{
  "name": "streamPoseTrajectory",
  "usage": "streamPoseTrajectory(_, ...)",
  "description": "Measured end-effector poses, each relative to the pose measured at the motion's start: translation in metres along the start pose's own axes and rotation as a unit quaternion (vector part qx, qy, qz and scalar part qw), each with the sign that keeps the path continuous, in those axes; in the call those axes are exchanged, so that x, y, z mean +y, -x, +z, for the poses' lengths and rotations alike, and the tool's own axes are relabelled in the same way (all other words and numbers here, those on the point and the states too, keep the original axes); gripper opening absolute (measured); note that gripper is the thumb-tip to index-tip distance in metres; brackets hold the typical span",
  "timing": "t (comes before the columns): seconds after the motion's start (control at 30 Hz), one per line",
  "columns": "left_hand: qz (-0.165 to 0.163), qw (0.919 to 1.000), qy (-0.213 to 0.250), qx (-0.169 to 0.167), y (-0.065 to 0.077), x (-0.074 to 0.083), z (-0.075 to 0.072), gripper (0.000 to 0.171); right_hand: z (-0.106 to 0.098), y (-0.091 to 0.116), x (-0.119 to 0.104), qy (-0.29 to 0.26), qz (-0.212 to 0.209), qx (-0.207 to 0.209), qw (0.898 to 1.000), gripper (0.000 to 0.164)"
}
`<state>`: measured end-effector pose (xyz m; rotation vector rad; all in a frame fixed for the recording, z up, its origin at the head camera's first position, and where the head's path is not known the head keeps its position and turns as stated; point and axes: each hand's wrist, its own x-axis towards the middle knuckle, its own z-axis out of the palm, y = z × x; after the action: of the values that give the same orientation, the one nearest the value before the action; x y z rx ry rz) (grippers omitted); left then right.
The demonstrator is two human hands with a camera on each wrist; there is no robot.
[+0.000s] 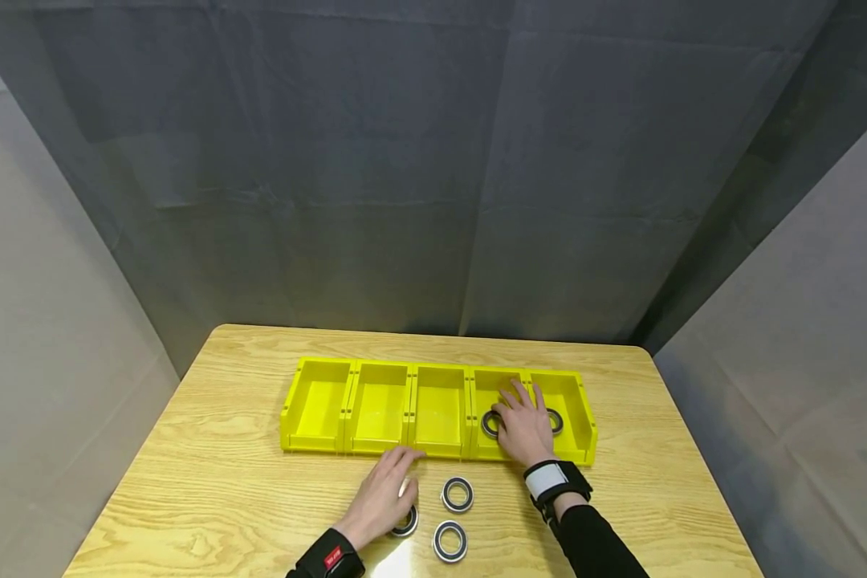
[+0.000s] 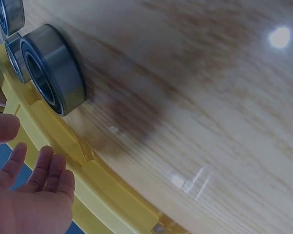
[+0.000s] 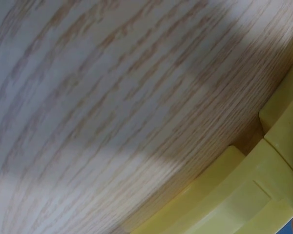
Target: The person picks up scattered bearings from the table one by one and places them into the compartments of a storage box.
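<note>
Left hand (image 1: 378, 498): bottom of the frame, just left of centre; palm down, fingers loose and extended, nothing in grasp; partly covering the left bearing (image 1: 412, 523), with fingertips near the bins (image 1: 313, 442), contact impossible to tell.
Loose bearings: lower bearing (image 1: 449, 557) and upper bearing (image 1: 457, 507), bottom centre, just right of the left one; laid flat on the table (image 1: 209, 482), probably against rolling, and close to the bins for short carries.
Right hand (image 1: 527, 429): lower right of centre, over the divider of the two rightmost bins; fingers spread and fairly straight, no grip visible; underside hidden.
Binned bearings: one (image 1: 486, 425) beside the thumb, in the second bin from the right; another (image 1: 559, 421) in the rightmost, partly behind the hand; apparently kept apart by the divider.
Bins: five in a row, centre to right, low fronts towards the hands, presumably for easy access.
Backdrop: dark cloth (image 1: 376, 160), across the top.
</note>
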<state>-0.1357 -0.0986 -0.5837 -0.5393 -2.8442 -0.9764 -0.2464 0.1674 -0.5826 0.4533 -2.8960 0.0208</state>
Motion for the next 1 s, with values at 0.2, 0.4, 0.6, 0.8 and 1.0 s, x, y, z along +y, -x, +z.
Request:
streamPoseTrajectory(0.2, 0.000, 1.0000, -0.002, 0.000, 0.0002, -0.0011, 0.0025, 0.038, 0.0025, 0.0005, 0.0006, 0.000, 0.001, 0.005, 1.000, 0.026)
streamPoseTrajectory(0.4, -0.001, 1.0000, -0.002, 0.001, -0.0003, -0.0017, 0.0034, 0.038, 0.0043, 0.0000, 0.0004, -0.008, 0.001, 0.016, 1.000, 0.026)
streamPoseTrajectory(0.6, 0.005, 0.9999, -0.006, 0.009, -0.0001, -0.0016, 0.0037, 0.038, 0.0021, -0.0007, -0.0004, -0.006, 0.006, 0.005, 1.000, 0.026)
streamPoseTrajectory(0.8, 0.004, 0.9999, -0.005, 0.009, 0.0004, -0.0016, 0.0038, 0.038, 0.0024, -0.0002, -0.0007, -0.007, 0.005, 0.005, 1.000, 0.026)
streamPoseTrajectory(1.0, 0.001, 1.0000, -0.006, 0.005, 0.0009, -0.0027, 0.0045, 0.039, 0.0027, -0.0007, -0.0007, 0.007, 0.002, 0.009, 1.000, 0.026)
